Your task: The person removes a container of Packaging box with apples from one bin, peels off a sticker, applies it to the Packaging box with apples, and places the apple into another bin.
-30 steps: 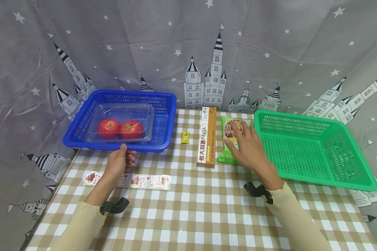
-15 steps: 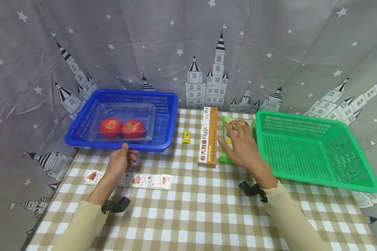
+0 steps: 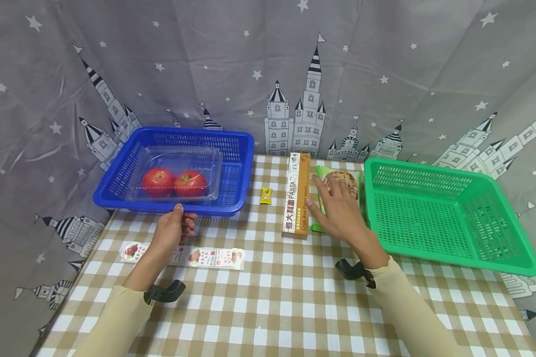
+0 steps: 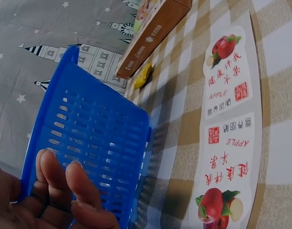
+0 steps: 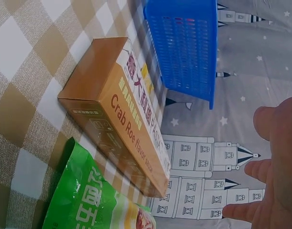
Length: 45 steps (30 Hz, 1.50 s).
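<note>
Now the left hand (image 3: 169, 231) is gripping the blue basket (image 3: 230, 179) at the counter's (image 3: 268, 297) back-left corner; the right hand (image 3: 343, 214), fingers wide, is hovering over the green packet (image 5: 84, 193) near the back edge.

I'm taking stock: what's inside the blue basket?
Inside the blue basket, two red fruits show through a clear plastic container. Whatever lies directly beneath the fruits is covered and cannot be seen.

Long beige sleeves (image 3: 116, 317), curved black wrist brackets (image 3: 167, 291), bare hands (image 3: 169, 230)
</note>
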{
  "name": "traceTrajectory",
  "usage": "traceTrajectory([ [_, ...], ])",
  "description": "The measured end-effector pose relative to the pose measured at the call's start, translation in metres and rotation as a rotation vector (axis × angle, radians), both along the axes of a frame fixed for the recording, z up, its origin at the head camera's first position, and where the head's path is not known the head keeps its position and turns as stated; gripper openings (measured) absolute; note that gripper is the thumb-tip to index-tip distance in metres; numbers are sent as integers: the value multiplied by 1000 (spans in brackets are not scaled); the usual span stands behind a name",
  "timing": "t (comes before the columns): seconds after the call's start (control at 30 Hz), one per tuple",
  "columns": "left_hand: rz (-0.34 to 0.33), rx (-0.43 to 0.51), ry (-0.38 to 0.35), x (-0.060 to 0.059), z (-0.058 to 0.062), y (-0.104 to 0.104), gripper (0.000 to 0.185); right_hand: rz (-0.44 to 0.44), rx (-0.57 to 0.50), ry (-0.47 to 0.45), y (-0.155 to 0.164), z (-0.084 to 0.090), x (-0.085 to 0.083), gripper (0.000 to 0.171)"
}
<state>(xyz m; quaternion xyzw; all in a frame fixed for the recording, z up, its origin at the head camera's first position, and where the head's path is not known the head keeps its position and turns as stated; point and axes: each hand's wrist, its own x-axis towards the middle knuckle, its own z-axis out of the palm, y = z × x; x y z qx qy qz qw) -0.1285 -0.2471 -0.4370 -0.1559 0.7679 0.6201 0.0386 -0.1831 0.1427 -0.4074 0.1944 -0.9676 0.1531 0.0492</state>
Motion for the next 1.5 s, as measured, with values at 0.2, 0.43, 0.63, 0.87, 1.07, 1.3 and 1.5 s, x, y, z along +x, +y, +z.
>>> traceTrajectory([
  [0.2, -40, 57, 18, 1, -1, -2, 55, 7, -15, -10, -2, -1, 1, 65],
  [0.43, -48, 108, 37, 2, -2, -1, 50, -2, -29, -25, -6, 0, 2, 63],
  [0.63, -40, 139, 39, 1, -3, -1, 49, 3, -46, -25, -8, 0, 3, 61],
  [0.87, -36, 166, 37, 1, -5, -1, 50, 7, -70, -30, -10, -1, 3, 58],
  [1.07, -34, 190, 36, 1, -5, -1, 48, 5, -76, -34, -11, -1, 3, 58],
  [1.3, -21, 182, 32, 2, -3, -1, 52, 18, -79, -31, -12, -5, 3, 58],
  [1.5, -15, 184, 27, 1, -3, -1, 51, 31, -86, -22, -16, -4, 3, 57],
])
